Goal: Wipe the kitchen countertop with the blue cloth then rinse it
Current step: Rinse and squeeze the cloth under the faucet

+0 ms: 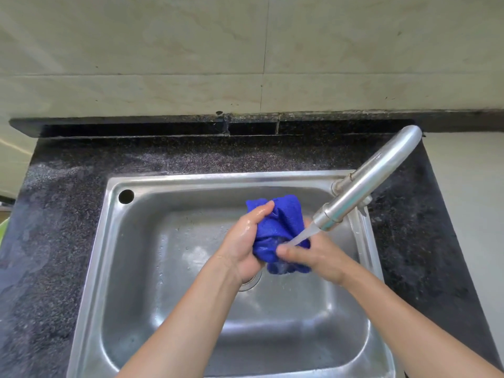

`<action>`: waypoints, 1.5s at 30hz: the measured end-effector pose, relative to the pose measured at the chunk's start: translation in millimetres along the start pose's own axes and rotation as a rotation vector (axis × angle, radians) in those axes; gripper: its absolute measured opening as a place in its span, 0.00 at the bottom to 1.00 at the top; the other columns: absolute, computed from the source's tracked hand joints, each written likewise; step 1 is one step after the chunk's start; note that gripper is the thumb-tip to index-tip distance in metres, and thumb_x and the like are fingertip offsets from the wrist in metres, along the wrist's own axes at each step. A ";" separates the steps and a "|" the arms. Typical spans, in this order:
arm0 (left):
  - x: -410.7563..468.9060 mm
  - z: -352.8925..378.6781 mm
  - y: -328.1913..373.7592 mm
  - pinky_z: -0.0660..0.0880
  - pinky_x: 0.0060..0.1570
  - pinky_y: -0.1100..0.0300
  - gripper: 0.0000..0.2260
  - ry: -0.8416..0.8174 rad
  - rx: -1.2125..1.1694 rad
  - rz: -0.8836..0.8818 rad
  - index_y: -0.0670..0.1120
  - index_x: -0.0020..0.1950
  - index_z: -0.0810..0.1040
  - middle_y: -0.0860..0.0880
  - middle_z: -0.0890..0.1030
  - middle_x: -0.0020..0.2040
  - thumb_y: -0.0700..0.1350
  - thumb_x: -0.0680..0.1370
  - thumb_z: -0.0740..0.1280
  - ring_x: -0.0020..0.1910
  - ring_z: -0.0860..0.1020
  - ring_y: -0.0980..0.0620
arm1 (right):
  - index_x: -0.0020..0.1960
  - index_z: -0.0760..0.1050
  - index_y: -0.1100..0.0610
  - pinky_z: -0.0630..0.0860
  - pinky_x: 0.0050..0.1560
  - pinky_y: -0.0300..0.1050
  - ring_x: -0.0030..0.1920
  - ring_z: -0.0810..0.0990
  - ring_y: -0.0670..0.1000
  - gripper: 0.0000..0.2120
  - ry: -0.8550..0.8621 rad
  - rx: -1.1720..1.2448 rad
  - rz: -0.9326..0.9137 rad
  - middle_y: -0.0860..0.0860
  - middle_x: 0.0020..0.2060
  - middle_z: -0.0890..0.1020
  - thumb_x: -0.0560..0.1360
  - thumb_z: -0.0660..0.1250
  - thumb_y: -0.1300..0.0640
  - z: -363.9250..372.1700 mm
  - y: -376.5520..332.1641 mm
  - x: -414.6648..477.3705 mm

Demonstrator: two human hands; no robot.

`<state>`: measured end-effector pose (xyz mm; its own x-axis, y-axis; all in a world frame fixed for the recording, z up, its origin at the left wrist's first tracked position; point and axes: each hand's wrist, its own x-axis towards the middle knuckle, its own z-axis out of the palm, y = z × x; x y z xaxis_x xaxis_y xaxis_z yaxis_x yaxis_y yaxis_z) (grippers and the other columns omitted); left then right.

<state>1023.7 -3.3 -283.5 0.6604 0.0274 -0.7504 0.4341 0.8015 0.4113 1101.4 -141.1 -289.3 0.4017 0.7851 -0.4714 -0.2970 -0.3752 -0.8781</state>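
The blue cloth (275,227) is bunched up over the steel sink (152,268), held between both hands. My left hand (245,241) grips its left side, thumb curled over the top. My right hand (313,255) grips its lower right part, thumb pressed across the cloth. Water runs from the faucet (365,181) spout onto the cloth and my right hand. The dark speckled countertop (60,227) surrounds the sink and looks wet on the left.
The drain (249,282) lies just under my left wrist. An overflow hole (126,196) sits in the sink's far left corner. A tiled wall (245,50) rises behind the counter's raised back ledge (163,128).
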 end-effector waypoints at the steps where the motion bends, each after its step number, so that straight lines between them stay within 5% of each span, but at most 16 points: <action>1: -1.2 0.0 1.1 0.76 0.45 0.54 0.17 0.006 -0.021 -0.004 0.41 0.54 0.80 0.39 0.82 0.46 0.53 0.76 0.66 0.42 0.80 0.42 | 0.56 0.75 0.59 0.77 0.46 0.45 0.45 0.82 0.50 0.22 -0.075 -0.019 0.046 0.54 0.45 0.84 0.67 0.76 0.52 1.7 2.7 -0.1; 4: -7.6 -12.4 4.5 0.79 0.40 0.56 0.18 0.025 -0.149 0.030 0.39 0.52 0.81 0.39 0.82 0.44 0.53 0.77 0.63 0.39 0.82 0.43 | 0.51 0.80 0.62 0.77 0.51 0.47 0.46 0.81 0.50 0.15 -0.132 -0.185 0.178 0.58 0.46 0.85 0.66 0.78 0.60 -2.1 11.3 4.6; 7: -11.0 -37.7 3.8 0.75 0.50 0.51 0.19 0.114 -0.245 0.117 0.41 0.61 0.78 0.40 0.81 0.56 0.51 0.74 0.65 0.50 0.80 0.44 | 0.46 0.79 0.67 0.72 0.46 0.46 0.42 0.78 0.51 0.18 -0.025 -0.158 0.262 0.55 0.39 0.81 0.61 0.75 0.57 -13.4 12.7 5.2; 10: -2.0 -52.2 -7.6 0.73 0.52 0.47 0.12 0.242 -0.337 0.099 0.46 0.59 0.76 0.42 0.80 0.61 0.48 0.78 0.63 0.58 0.78 0.42 | 0.40 0.76 0.65 0.70 0.34 0.39 0.35 0.77 0.53 0.05 0.173 0.078 0.262 0.56 0.33 0.79 0.65 0.67 0.64 -11.4 6.2 3.7; 12: 7.8 -48.1 -17.1 0.71 0.58 0.41 0.10 0.320 -0.361 0.028 0.46 0.58 0.76 0.40 0.81 0.58 0.48 0.79 0.62 0.60 0.78 0.39 | 0.40 0.74 0.61 0.65 0.24 0.36 0.25 0.73 0.50 0.07 0.226 0.052 0.239 0.53 0.26 0.77 0.69 0.60 0.70 -1.3 2.0 1.5; 15: 18.6 -28.2 -26.1 0.74 0.54 0.45 0.17 0.312 -0.356 -0.052 0.42 0.55 0.79 0.39 0.85 0.46 0.53 0.80 0.59 0.48 0.82 0.40 | 0.43 0.70 0.64 0.60 0.25 0.37 0.24 0.63 0.47 0.10 0.176 -0.018 0.164 0.51 0.26 0.68 0.62 0.60 0.63 15.4 1.9 -5.0; 19: 30.3 -0.8 -42.0 0.78 0.33 0.56 0.33 0.184 -0.337 -0.139 0.39 0.34 0.85 0.39 0.84 0.35 0.61 0.80 0.53 0.30 0.83 0.44 | 0.35 0.70 0.64 0.66 0.29 0.44 0.26 0.69 0.50 0.23 0.162 -0.138 0.061 0.54 0.24 0.71 0.66 0.69 0.43 40.3 1.3 -26.0; 23: 29.0 34.0 -57.2 0.75 0.24 0.63 0.20 0.300 -0.201 -0.063 0.41 0.41 0.79 0.45 0.81 0.27 0.54 0.82 0.58 0.24 0.79 0.49 | 0.34 0.71 0.58 0.76 0.38 0.52 0.34 0.78 0.57 0.20 0.688 -0.622 0.149 0.52 0.28 0.79 0.73 0.63 0.42 17.3 23.6 7.8; 25: 24.8 44.6 -59.3 0.74 0.23 0.63 0.14 0.360 -0.163 -0.025 0.43 0.44 0.77 0.48 0.81 0.26 0.50 0.82 0.60 0.22 0.78 0.52 | 0.37 0.71 0.55 0.77 0.43 0.54 0.38 0.79 0.58 0.15 0.816 -0.552 0.221 0.52 0.33 0.80 0.73 0.61 0.44 -3.7 25.6 26.7; 28: 27.5 29.4 -43.2 0.72 0.24 0.66 0.20 0.464 -0.177 -0.040 0.46 0.42 0.75 0.49 0.79 0.25 0.59 0.81 0.57 0.20 0.76 0.52 | 0.38 0.72 0.52 0.76 0.42 0.54 0.38 0.79 0.57 0.14 0.707 -0.448 0.109 0.50 0.31 0.79 0.70 0.59 0.41 22.3 31.4 21.8; 30: 31.2 15.0 -32.8 0.71 0.25 0.64 0.24 0.509 -0.228 -0.060 0.45 0.41 0.75 0.47 0.78 0.24 0.64 0.80 0.55 0.20 0.76 0.50 | 0.32 0.72 0.53 0.74 0.38 0.52 0.35 0.78 0.57 0.23 0.596 -0.459 -0.005 0.52 0.27 0.79 0.69 0.55 0.35 55.9 30.8 3.3; 35: 21.1 25.7 -48.9 0.67 0.20 0.68 0.16 0.461 -0.074 -0.034 0.46 0.40 0.76 0.48 0.78 0.25 0.54 0.82 0.59 0.19 0.74 0.51 | 0.31 0.71 0.54 0.77 0.42 0.52 0.37 0.79 0.57 0.28 0.828 -0.404 0.168 0.52 0.29 0.79 0.64 0.50 0.30 23.6 19.6 47.7; 39: 20.2 5.4 -33.9 0.69 0.25 0.65 0.20 0.499 -0.126 0.038 0.45 0.35 0.73 0.48 0.76 0.22 0.54 0.82 0.58 0.20 0.74 0.50 | 0.30 0.69 0.53 0.75 0.38 0.51 0.34 0.77 0.55 0.22 0.653 -0.462 -0.037 0.52 0.27 0.77 0.69 0.54 0.37 62.0 23.9 31.6; 43: 9.1 4.4 -31.5 0.72 0.22 0.64 0.16 0.335 -0.065 0.031 0.44 0.40 0.77 0.46 0.80 0.27 0.50 0.82 0.60 0.21 0.76 0.50 | 0.33 0.70 0.55 0.74 0.35 0.50 0.33 0.77 0.55 0.26 0.727 -0.451 0.017 0.51 0.26 0.77 0.69 0.53 0.33 44.3 28.2 46.0; 45: 4.1 -1.7 -29.4 0.74 0.25 0.61 0.14 0.234 -0.076 -0.002 0.42 0.47 0.81 0.43 0.82 0.35 0.51 0.81 0.62 0.27 0.78 0.47 | 0.34 0.71 0.54 0.72 0.35 0.48 0.32 0.76 0.51 0.30 0.621 -0.493 0.114 0.47 0.27 0.76 0.67 0.55 0.26 13.8 30.7 57.8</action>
<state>1012.7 -25.8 -299.6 0.4960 0.1563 -0.8542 0.3818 0.8442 0.3761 1103.6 -100.4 -342.4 0.8440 0.3651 -0.3928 -0.0067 -0.7252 -0.6885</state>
